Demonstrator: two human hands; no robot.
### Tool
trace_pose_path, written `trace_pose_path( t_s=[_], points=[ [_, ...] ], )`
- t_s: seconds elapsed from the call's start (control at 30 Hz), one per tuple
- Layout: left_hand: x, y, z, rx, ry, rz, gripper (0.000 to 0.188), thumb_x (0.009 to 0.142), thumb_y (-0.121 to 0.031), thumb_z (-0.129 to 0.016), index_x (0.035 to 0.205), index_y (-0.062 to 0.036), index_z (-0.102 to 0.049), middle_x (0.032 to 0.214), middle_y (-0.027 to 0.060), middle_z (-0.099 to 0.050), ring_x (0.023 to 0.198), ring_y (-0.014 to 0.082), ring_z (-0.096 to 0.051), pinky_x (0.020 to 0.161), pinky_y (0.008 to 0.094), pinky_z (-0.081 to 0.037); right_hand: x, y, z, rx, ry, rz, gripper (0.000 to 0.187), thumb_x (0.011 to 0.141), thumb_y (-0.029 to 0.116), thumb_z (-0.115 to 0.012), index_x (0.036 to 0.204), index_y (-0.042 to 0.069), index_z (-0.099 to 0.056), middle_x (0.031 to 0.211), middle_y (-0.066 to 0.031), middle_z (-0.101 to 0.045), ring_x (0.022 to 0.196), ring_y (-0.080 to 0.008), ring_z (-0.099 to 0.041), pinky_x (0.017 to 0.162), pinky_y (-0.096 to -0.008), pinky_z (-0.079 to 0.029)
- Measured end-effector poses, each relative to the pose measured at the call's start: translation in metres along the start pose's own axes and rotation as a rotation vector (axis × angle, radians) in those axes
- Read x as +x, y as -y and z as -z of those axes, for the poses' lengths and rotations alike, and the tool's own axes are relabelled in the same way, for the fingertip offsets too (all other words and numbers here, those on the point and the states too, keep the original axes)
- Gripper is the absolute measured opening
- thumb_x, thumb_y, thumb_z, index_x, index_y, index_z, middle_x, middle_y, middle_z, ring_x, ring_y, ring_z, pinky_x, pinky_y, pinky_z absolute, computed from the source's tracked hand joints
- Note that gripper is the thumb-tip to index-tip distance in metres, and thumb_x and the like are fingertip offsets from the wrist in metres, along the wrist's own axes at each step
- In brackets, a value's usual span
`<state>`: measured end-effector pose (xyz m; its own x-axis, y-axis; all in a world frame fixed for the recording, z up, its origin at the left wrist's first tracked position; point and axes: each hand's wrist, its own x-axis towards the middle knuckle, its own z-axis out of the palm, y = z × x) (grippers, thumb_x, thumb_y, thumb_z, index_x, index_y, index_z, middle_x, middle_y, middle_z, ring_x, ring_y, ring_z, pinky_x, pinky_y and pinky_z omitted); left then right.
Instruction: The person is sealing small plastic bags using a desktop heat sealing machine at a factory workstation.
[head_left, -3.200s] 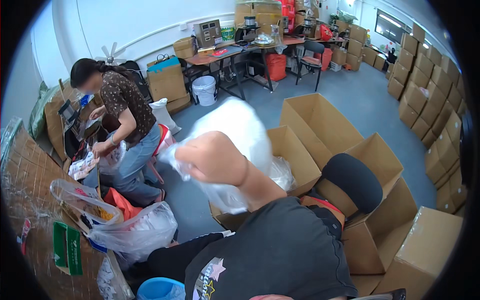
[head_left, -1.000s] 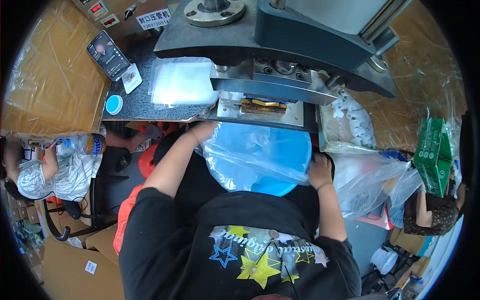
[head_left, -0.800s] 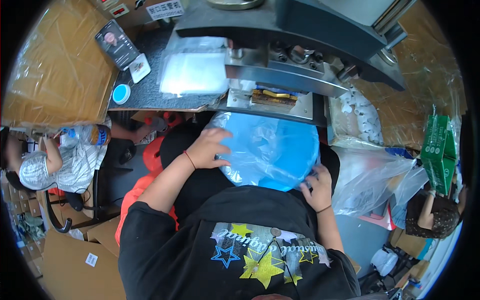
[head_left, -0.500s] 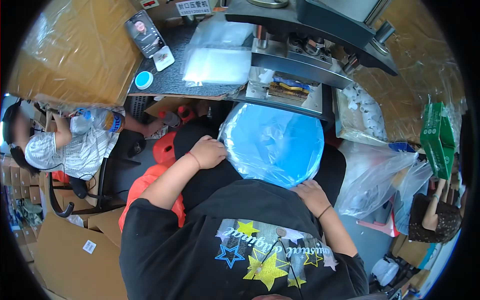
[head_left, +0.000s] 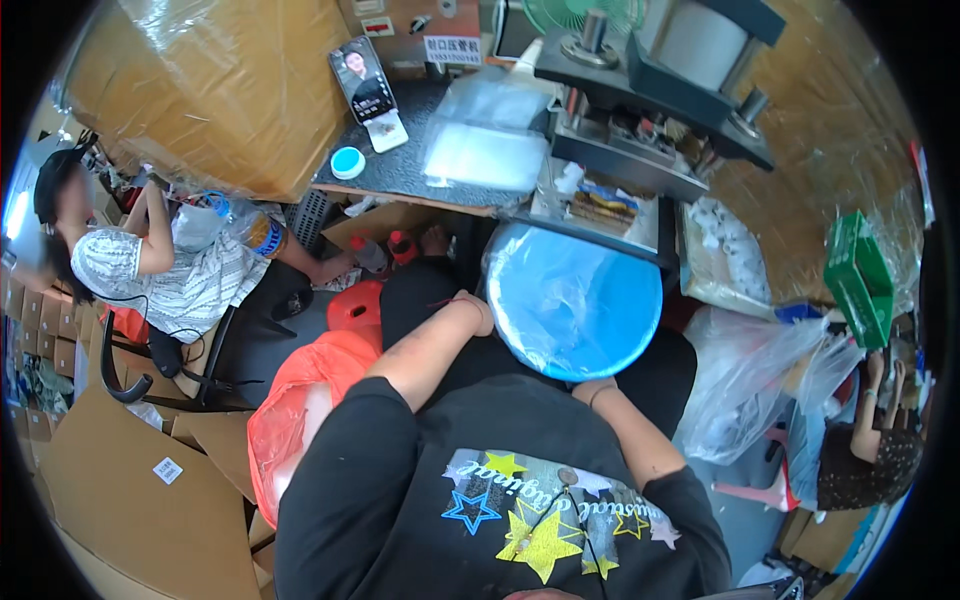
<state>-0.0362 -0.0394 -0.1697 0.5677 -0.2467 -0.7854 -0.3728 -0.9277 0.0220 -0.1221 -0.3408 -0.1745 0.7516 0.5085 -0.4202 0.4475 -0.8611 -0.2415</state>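
Observation:
A round blue tub [head_left: 600,300] lined with a clear plastic bag stands at my lap, between my thighs and below the machine's front edge. My left hand [head_left: 476,312] is against the tub's left side, and its fingers pass out of sight by the rim. At the near rim is my right hand [head_left: 597,389], with its fingers hidden beneath the tub. Whether either hand grips the tub is not visible. Above the tub, the press machine [head_left: 640,150] has a metal bed holding a small block of blue, yellow and brown layers [head_left: 603,203].
Clear plastic bags [head_left: 485,150], a phone [head_left: 362,80] and a round blue-lidded pot [head_left: 347,162] lie on the dark worktop. A box of white pieces [head_left: 725,245] and a green box [head_left: 860,275] are at right. A red bag [head_left: 300,400] hangs at left. Other people sit both sides.
The view has shifted, so the worktop sits further right and lower. My left hand has slid down the tub's side, and my right hand's fingers have gone under the rim.

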Motion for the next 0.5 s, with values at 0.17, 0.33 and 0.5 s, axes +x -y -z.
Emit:
trace_pose_path(
  t_s=[0.17, 0.33, 0.5],
  points=[
    [-0.101, 0.021, 0.06, -0.412, -0.402, -0.237, 0.03, 0.09, -0.027, -0.057, 0.106, -0.0066, -0.073, 0.107, 0.0187, -0.071, 0.1, 0.0361, -0.067, 0.086, 0.0453, -0.051, -0.042, -0.037, 0.002, 0.537, 0.148, 0.245, 0.032, 0.099, 0.027, -0.054, 0.12, 0.008, -0.068, 0.12, -0.0176, -0.068, 0.115, -0.0323, -0.063, 0.099, -0.0378, -0.048],
    [-0.15, 0.088, 0.119, -0.623, -1.513, 0.175, 0.044, 0.086, -0.031, -0.065, 0.122, -0.0059, -0.063, 0.106, 0.0213, -0.068, 0.102, 0.0392, -0.063, 0.09, 0.0475, -0.048, -0.073, -0.026, 0.042, 0.502, -0.111, 0.126, 0.03, 0.096, 0.028, -0.059, 0.112, 0.005, -0.069, 0.106, -0.0174, -0.071, 0.1, -0.0353, -0.066, 0.089, -0.0419, -0.052],
    [-0.108, 0.108, 0.173, -0.553, -1.15, 0.675, 0.081, 0.079, -0.035, -0.072, 0.148, -0.0126, -0.036, 0.121, 0.022, -0.062, 0.11, 0.0404, -0.06, 0.097, 0.0527, -0.045, -0.043, -0.036, 0.034, 0.396, 0.012, 0.122, 0.031, 0.094, 0.037, -0.058, 0.098, 0.01, -0.073, 0.093, -0.0147, -0.071, 0.09, -0.0343, -0.068, 0.08, -0.0426, -0.053]
  ],
)
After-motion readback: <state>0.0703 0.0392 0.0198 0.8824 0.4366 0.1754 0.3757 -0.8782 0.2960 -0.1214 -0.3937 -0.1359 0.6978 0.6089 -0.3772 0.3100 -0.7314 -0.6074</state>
